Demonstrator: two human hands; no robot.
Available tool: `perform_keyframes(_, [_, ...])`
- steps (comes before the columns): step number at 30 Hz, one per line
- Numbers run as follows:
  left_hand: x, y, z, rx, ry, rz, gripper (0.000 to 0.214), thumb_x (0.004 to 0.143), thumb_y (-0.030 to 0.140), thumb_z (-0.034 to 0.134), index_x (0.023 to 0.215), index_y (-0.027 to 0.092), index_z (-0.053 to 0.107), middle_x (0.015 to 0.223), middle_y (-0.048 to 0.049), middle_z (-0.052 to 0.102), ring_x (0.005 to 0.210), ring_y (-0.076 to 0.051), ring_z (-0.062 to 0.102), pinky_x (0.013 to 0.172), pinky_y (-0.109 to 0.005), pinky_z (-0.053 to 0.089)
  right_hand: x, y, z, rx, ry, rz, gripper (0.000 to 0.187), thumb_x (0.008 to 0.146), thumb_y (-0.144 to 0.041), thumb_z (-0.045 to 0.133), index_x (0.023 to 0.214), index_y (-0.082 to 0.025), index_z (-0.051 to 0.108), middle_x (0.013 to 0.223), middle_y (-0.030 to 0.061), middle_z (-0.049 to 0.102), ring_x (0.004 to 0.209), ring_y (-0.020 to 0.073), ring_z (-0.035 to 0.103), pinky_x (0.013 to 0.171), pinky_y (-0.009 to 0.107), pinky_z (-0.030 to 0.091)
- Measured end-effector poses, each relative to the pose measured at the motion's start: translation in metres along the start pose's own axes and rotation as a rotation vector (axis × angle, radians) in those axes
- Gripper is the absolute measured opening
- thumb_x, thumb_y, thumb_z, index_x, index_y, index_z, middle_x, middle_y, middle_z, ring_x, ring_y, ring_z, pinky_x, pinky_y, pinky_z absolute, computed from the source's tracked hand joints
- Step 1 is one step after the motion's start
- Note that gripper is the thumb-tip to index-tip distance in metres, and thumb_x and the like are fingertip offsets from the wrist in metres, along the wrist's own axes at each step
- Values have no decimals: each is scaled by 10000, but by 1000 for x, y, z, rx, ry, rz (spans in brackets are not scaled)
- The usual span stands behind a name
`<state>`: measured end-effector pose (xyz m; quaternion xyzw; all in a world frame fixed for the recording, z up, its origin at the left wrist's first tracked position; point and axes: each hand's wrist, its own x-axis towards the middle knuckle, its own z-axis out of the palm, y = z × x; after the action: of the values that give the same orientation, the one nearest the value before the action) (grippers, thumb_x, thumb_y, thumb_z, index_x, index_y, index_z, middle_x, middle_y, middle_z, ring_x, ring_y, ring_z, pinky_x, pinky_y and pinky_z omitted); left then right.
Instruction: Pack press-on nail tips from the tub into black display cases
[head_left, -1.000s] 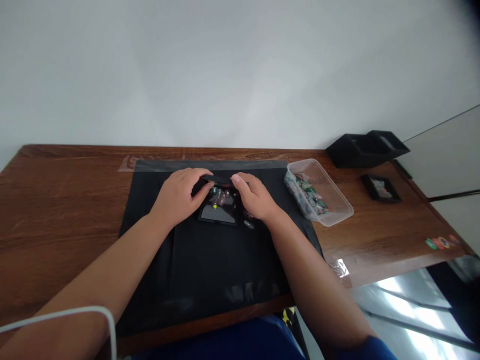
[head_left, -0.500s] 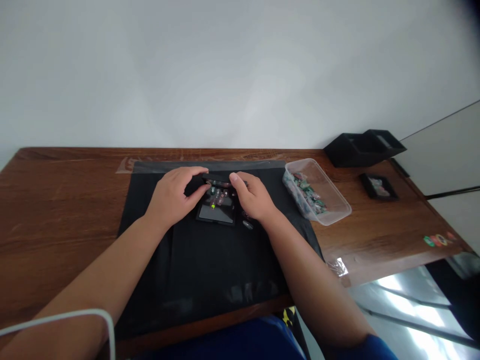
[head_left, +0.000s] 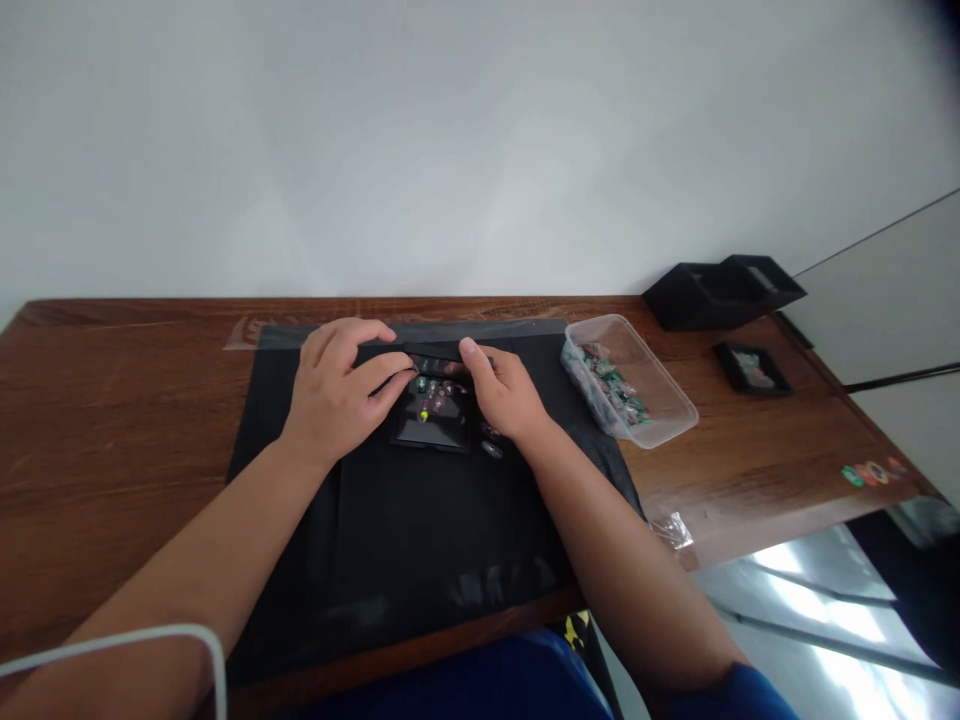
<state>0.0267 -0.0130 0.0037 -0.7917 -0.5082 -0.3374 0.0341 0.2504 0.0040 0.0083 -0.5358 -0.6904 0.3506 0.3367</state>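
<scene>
While both bare hands work over the black mat (head_left: 450, 545) on the wooden tabletop (head_left: 112, 400), I see a flat black case (head_left: 431, 442) lying between them, its lid tilted up at the far side. Small shiny pieces (head_left: 438, 393) are scattered across it, one bright yellow-green.

The right hand (head_left: 511, 392) grips the lid's right end, thumb along the upper edge, its other fingers hidden from me. On the left hand (head_left: 328, 392), the thumb and one finger come together at the lid's left corner while another finger is lifted away; whether they pinch the lid or a tiny piece, I cannot tell.

I would judge the case light and stiff, its glossy inner face slippery and perhaps easily scratched. It seems best held by the side edges, with the base kept level, since the loose pieces could roll. A clear piece (head_left: 492, 450) lies just beside it on the mat.

To the right stands a clear plastic tub (head_left: 664, 392) with small packets. I can read no brand or label; the round stickers (head_left: 874, 473) near the tabletop's right edge are too small to make out.
</scene>
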Motion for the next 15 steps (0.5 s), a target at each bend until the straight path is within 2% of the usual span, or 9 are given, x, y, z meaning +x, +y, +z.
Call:
perform_keyframes(7, [2,1,5,103,171,218,105,888,230,733,881,313,798,1268,-28,698,1256,-304,582,1059,-486,458,-1,-1,0,-15,-18,-29,673,988,-724,350,766,-185,686,784,40,700,779,197,642,714,284,428])
perform_keyframes(15, [2,-4,2,71,95,227,136,898,206,720,804,272,791,1220,-41,733,1278,-315,583,1074,-512,449,-1,-2,-2,-24,-9,-62,629,997,-693,367,694,-187,586,707,16,623,698,163,564,639,275,342])
